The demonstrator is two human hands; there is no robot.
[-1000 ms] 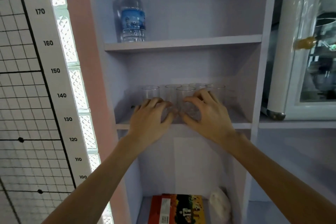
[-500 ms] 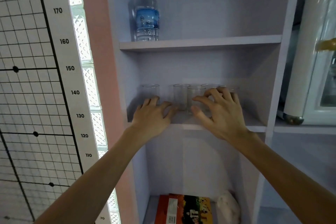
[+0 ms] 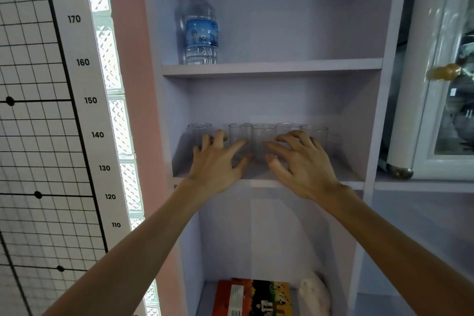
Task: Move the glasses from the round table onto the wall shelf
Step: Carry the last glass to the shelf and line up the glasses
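Several clear glasses stand upright in a row on the middle board of the pale lilac wall shelf (image 3: 256,182). One glass (image 3: 198,132) stands alone at the left; the front middle glass (image 3: 263,140) sits between my two hands. My left hand (image 3: 216,164) hovers over the shelf edge with fingers spread and nothing in it. My right hand (image 3: 300,164) is also spread and empty, its fingers in front of the right-hand glasses (image 3: 314,133), partly hiding them. The round table is out of view.
A water bottle (image 3: 201,28) stands on the upper board. A colourful box (image 3: 254,297) and a white bag (image 3: 314,295) lie in the lower compartment. A height chart (image 3: 84,100) hangs at the left; a white glass-door cabinet (image 3: 436,84) stands at the right.
Both hands have let go of the front glasses and drawn back slightly with fingers spread. The view has shifted a little, so the shelf sits further right in frame.
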